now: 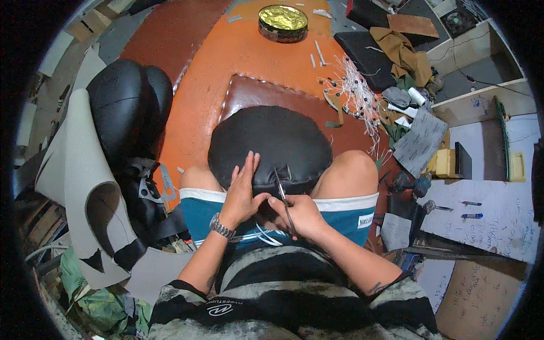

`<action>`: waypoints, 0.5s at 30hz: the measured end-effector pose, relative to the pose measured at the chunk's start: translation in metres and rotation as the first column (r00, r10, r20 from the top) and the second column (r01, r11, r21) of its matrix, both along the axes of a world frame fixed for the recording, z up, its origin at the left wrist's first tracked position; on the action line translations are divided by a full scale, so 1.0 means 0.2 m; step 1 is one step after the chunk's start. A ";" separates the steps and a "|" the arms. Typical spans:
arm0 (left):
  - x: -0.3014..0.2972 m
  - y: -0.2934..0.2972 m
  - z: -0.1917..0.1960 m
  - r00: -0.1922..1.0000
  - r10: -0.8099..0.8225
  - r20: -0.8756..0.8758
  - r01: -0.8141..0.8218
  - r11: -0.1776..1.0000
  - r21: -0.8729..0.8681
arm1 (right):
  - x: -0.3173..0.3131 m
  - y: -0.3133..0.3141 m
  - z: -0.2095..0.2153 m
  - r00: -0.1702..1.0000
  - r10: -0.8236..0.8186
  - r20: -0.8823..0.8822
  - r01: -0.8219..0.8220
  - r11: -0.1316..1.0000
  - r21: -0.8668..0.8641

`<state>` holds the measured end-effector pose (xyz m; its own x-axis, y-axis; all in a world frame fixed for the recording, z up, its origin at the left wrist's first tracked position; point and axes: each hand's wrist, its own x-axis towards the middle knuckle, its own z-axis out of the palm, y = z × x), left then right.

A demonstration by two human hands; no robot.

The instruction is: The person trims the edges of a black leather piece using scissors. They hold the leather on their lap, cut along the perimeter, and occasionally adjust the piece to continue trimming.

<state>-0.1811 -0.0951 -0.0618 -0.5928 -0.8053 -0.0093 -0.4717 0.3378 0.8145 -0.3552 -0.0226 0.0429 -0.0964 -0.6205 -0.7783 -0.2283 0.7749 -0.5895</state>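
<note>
A round, padded black cushion (266,141) with a smooth leather-like cover rests across my lap between my knees. My left hand (245,187) lies on its near left edge, fingers stretched out and thumb toward the middle. In my right hand (303,215) is a pair of metal scissors (282,192), its handle loop within my fingers. The scissor tips reach into a small opening or fold at the cushion's near edge. Whether the blades are cutting there, I cannot tell.
Large black padded pieces (116,107) and a curled grey sheet (85,170) stand at my left. A round tin with a golden top (283,20) sits far ahead on the orange mat (198,73). White cords (360,90), scraps and a white board with pens (481,224) lie at right.
</note>
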 end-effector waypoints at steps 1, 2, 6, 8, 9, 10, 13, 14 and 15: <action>0.00 -0.01 0.00 1.000 0.000 -0.004 0.000 1.000 -0.004 | 0.00 0.01 0.00 0.999 -0.037 0.030 0.035 0.998 0.057; 0.01 -0.01 0.00 1.000 0.003 -0.008 -0.003 1.000 -0.008 | 0.02 0.02 0.00 0.995 -0.067 0.079 0.062 0.996 0.071; 0.01 -0.01 0.00 1.000 -0.002 0.016 0.001 1.000 0.017 | 0.04 0.04 0.00 0.991 -0.087 0.099 0.079 0.993 0.083; 0.00 -0.01 0.00 0.999 -0.001 0.043 0.000 1.000 0.014 | 0.04 0.03 -0.01 0.990 -0.088 0.107 0.080 0.994 0.072; 0.00 -0.01 0.00 0.999 -0.003 0.045 0.003 1.000 0.003 | 0.04 0.03 -0.02 0.989 -0.095 0.110 0.086 0.993 0.087; 0.00 -0.01 0.00 0.998 -0.008 0.055 0.008 1.000 0.015 | 0.04 0.03 -0.02 0.992 -0.078 0.094 0.072 0.995 0.062; 0.00 -0.02 0.01 0.998 -0.019 0.053 0.018 1.000 0.021 | 0.05 0.04 -0.03 0.998 -0.050 0.048 0.048 0.998 0.045; 0.00 -0.02 0.02 0.998 -0.020 0.052 0.019 1.000 0.019 | 0.06 0.04 -0.03 0.998 -0.048 0.034 0.047 0.998 0.033; 0.00 -0.01 0.02 0.998 -0.023 0.052 0.021 0.999 0.028 | 0.06 0.05 -0.04 0.999 -0.050 0.016 0.050 0.998 0.035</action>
